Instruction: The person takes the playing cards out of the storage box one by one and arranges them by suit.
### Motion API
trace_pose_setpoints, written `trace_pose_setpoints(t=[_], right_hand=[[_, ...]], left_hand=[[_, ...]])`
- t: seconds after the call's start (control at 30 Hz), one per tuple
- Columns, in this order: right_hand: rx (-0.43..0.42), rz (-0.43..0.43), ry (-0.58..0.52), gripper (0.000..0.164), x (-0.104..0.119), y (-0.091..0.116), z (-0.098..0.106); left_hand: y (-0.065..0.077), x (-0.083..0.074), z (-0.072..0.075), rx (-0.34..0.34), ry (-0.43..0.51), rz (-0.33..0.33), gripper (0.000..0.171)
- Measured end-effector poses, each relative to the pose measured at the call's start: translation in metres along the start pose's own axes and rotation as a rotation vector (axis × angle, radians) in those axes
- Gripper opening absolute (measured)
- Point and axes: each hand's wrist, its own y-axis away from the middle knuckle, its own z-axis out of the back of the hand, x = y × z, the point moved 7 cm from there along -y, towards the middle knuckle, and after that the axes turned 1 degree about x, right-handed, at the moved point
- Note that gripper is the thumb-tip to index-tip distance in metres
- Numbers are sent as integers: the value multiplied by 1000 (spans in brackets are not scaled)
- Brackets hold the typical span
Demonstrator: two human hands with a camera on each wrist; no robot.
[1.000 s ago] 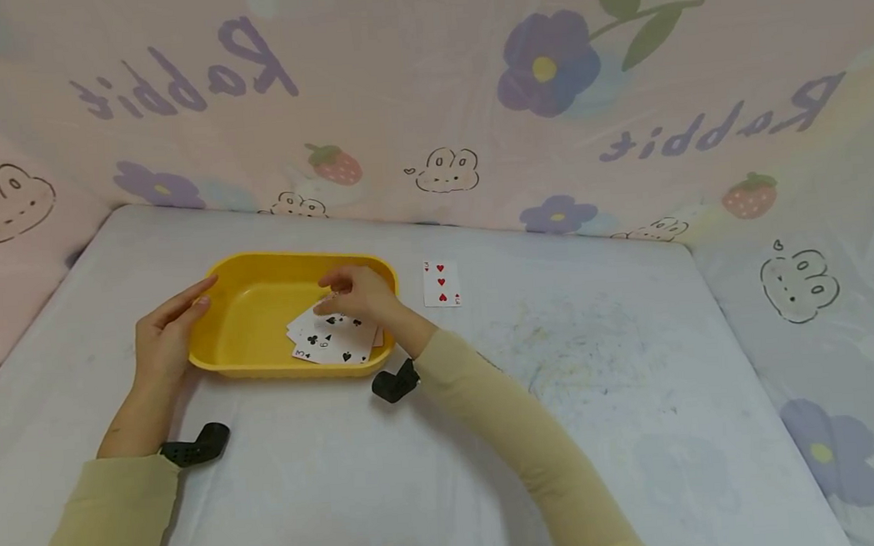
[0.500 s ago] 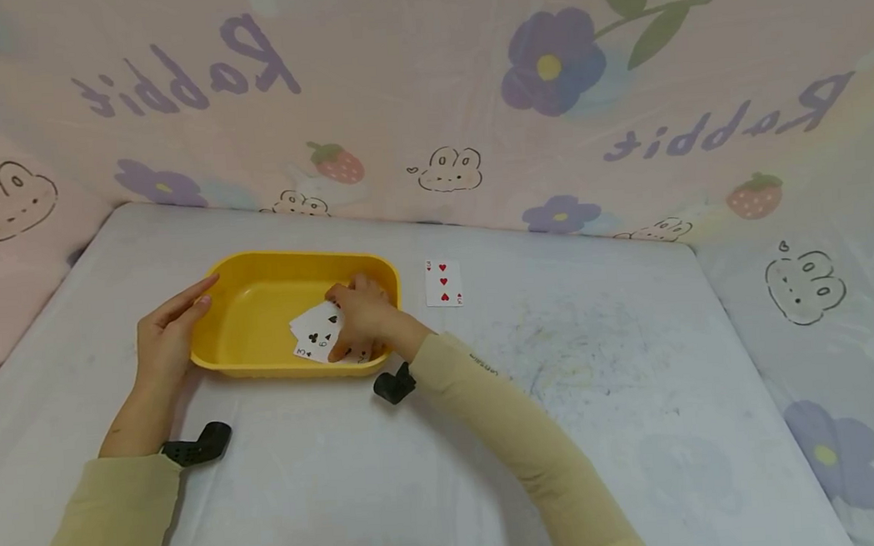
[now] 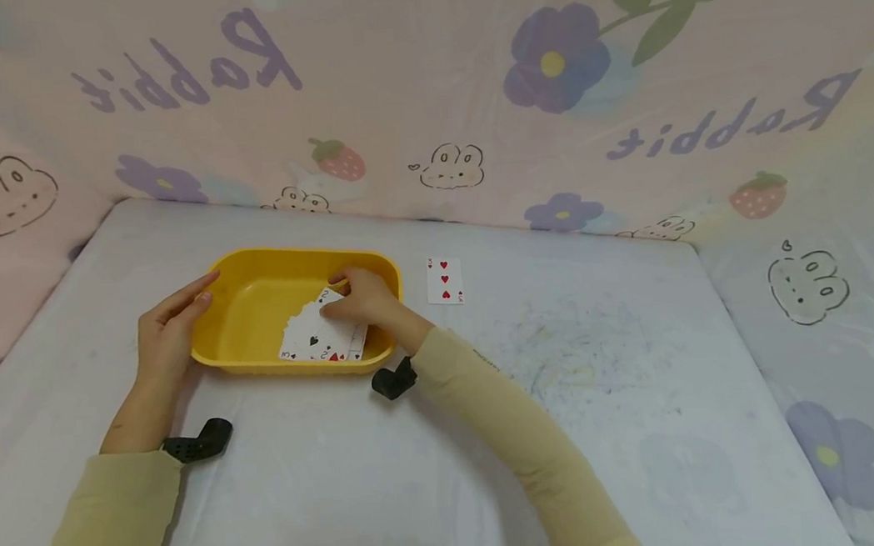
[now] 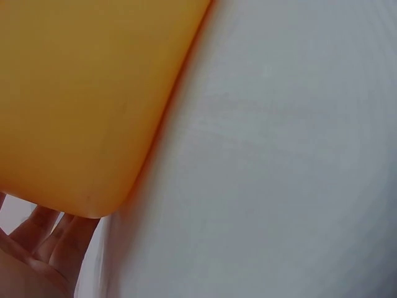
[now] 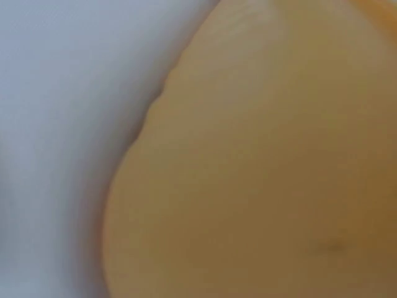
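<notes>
A yellow plastic basin (image 3: 240,318) sits on the white-covered table. My left hand (image 3: 162,344) grips its left end, with the thumb at the rim; in the left wrist view the fingers (image 4: 73,245) lie against the outside of the basin. Inside, towards the right end, several playing cards (image 3: 304,335) lie face up in an overlapping heap. My right hand (image 3: 366,301) reaches over the right side and pinches a playing card (image 3: 327,295) marked 2 between thumb and fingers. The right wrist view holds only the basin's blurred outer wall (image 5: 248,174).
A three of hearts (image 3: 445,281) lies face up on the table (image 3: 292,482), just right of the basin. Faint coloured smudges mark the cloth further right. A printed fabric curtain (image 3: 395,83) hangs behind the table and at its sides.
My right hand dips onto the cards at the basin's right end, then lifts slightly left with a card. The heap is spread differently, showing red hearts and a 2. My left hand keeps its grip.
</notes>
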Motion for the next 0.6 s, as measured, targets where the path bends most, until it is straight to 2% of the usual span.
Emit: trace_pose_setpoints(t=[0.1, 0.23, 0.33, 0.47, 0.6], right_hand=[[66, 26, -1, 54, 1, 0, -2], [141, 54, 74, 59, 4, 5, -5], [167, 61, 124, 56, 5, 7, -8], [157, 63, 142, 43, 6, 8, -9], [67, 92, 116, 29, 8, 6, -4]], left_hand=[[-1, 0, 1, 3, -22, -5, 34], [-1, -1, 1, -3, -40, -6, 34], [-1, 0, 0, -8, -28, -4, 33], [-1, 0, 0, -9, -20, -2, 32], [-1, 0, 0, -12, -22, 1, 33]])
